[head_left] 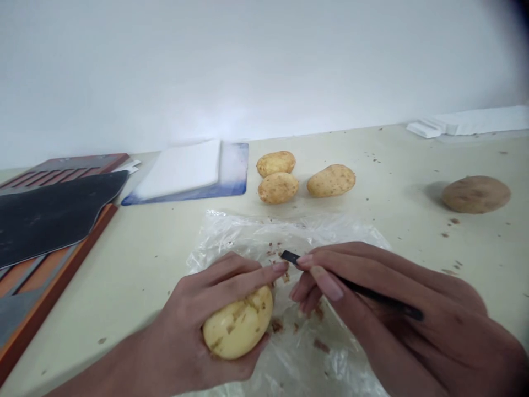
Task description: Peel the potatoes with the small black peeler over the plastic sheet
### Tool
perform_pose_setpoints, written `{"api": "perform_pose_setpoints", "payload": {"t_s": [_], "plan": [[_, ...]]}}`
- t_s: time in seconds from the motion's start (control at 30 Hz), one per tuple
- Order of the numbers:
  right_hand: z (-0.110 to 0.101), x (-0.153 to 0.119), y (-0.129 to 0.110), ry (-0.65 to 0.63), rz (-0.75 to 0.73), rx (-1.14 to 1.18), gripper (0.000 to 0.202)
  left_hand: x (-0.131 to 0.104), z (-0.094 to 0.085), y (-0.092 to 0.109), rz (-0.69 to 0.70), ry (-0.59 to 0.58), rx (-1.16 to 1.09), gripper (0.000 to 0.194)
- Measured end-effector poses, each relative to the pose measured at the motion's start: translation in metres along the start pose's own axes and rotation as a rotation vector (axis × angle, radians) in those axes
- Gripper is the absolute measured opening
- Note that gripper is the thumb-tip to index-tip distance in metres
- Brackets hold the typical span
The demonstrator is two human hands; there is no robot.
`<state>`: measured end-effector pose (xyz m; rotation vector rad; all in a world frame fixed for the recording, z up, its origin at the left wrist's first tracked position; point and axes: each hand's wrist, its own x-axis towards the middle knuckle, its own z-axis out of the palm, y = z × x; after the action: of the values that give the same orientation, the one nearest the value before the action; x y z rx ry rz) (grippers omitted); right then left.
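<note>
My left hand is wrapped round a potato, its fingers over the top and its thumb beneath. The potato is mostly peeled, pale yellow with brown skin patches still on it. To its right, my right hand pinches a slim black tool with a flat, squared tip. The tool's shaft runs back across the fingers, and I cannot make out its exact kind. Its tip points left, just above the left index fingertip and apart from the potato. Under both hands lies a crumpled clear plastic sheet with brown peel scraps.
Three light-skinned potatoes lie beyond the plastic, and a browner potato is at the right. A blue-edged board carries a white slab. An orange-brown frame with a black sheet stands left. White folded paper rests by the wall.
</note>
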<state>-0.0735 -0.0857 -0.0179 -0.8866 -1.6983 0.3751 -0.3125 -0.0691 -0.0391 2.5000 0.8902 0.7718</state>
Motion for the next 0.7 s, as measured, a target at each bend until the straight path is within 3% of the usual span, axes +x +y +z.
{"api": "perform_pose_setpoints", "payload": {"t_s": [0.5, 0.7], "plan": [[0.0001, -0.0015, 0.0003, -0.095, 0.062, 0.064, 0.023, -0.0037, 0.0004, 0.0052, 0.052, 0.016, 0.060, 0.077], [-0.0010, -0.0051, 0.0015, -0.020, 0.143, 0.007, 0.022, -0.0040, 0.0051, 0.0066, -0.122, 0.084, 0.109, 0.084]]}}
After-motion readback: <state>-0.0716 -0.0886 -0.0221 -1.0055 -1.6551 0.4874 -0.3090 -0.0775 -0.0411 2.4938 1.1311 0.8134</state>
